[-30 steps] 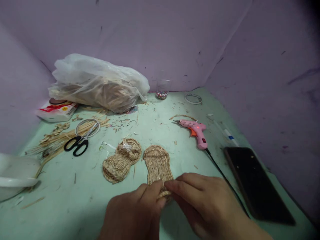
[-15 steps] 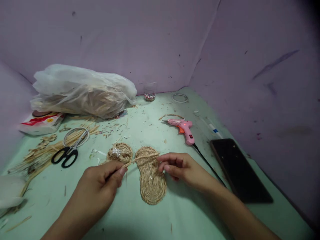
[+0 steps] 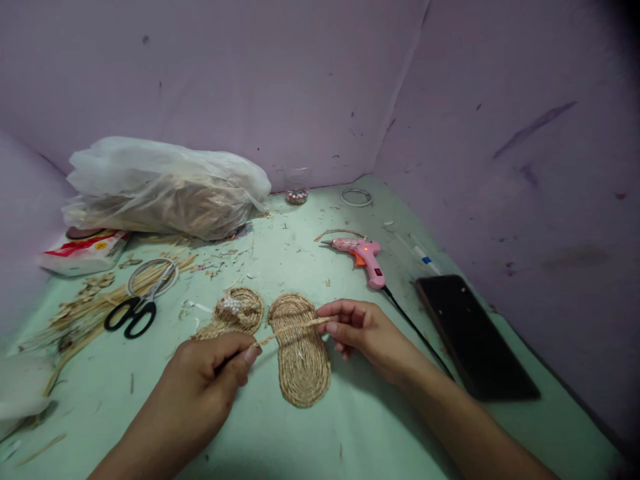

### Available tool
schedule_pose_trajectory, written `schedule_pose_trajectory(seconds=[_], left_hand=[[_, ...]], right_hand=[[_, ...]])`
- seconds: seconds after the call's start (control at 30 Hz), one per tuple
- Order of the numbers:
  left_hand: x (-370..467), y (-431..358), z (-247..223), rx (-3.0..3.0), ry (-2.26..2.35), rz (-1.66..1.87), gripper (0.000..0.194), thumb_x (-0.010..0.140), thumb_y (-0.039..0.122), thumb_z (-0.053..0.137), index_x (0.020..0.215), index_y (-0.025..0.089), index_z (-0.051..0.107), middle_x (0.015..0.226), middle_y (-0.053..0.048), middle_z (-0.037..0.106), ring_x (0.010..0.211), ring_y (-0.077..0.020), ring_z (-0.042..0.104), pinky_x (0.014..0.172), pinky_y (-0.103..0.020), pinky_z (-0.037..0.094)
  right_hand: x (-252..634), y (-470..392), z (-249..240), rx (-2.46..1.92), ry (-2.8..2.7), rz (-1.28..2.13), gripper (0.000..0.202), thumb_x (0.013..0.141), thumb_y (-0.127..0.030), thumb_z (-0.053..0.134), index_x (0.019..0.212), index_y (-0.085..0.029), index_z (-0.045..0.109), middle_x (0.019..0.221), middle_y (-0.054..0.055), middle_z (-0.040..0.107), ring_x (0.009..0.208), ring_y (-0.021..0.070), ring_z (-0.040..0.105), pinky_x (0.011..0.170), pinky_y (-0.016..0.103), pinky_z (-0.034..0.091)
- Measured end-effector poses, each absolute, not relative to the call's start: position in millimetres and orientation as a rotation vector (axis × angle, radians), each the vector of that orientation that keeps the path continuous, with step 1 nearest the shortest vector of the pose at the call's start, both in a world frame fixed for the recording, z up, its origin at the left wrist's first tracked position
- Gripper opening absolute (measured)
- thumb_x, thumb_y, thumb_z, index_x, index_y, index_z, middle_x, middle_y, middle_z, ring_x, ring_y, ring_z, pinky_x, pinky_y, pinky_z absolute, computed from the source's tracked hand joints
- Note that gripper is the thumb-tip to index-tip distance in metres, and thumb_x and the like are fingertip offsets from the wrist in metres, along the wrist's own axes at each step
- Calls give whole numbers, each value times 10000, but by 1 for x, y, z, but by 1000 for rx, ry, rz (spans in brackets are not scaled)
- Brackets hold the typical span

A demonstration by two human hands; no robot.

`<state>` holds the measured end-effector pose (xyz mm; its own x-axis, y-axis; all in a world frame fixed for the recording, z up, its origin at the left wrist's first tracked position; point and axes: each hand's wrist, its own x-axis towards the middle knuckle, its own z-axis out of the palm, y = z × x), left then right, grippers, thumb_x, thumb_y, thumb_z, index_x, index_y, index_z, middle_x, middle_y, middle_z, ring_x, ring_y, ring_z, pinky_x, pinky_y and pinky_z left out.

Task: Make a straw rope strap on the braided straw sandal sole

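Observation:
A thin twisted straw cord (image 3: pixel 293 328) is stretched between my two hands, above a woven straw sole (image 3: pixel 304 373) that lies flat on the table. My left hand (image 3: pixel 220 380) pinches the cord's left end between thumb and forefinger. At the right end, my right hand (image 3: pixel 360 330) grips the cord with its fingertips, beside the sole's right edge. Another woven straw piece (image 3: pixel 245 310) with a cluster of white beads (image 3: pixel 231 305) lies left of the sole, partly hidden behind my left hand.
A pink glue gun (image 3: pixel 367 257) with a black cord lies behind my right hand, and a dark phone (image 3: pixel 475 337) at the right. Scissors (image 3: pixel 133 315), straw strips, a plastic bag (image 3: pixel 170 187) and a bead jar (image 3: pixel 297 190) stand or lie farther left and back.
The cord's right end now sits in my right fingertips, and the cord hangs slightly lower over the sole. My left hand has shifted slightly right and down. The whole view has shifted slightly.

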<state>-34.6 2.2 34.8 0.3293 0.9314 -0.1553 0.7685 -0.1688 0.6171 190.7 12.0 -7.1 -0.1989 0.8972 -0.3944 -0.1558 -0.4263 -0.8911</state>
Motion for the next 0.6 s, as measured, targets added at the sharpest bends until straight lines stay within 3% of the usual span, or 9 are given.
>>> schedule_pose_trajectory(seconds=[0.33,0.6], left_hand=[[-34,6,43,1858,1393,384,329,804,401,425,637,185,610,541,10,548,522,-126,501,484,-207,371],[-32,9,36,1684,1367,400,272,756,347,491,586,166,601,574,5,520,561,-114,448,522,-219,335]], right_hand=[[191,13,-9,-1323,-909,1684,156,593,-239,709,715,-149,673,571,-12,556,422,48,407,399,205,338],[193,13,-9,-1254,-676,1650,205,577,-208,737,766,-163,670,549,-38,515,451,53,387,408,194,316]])
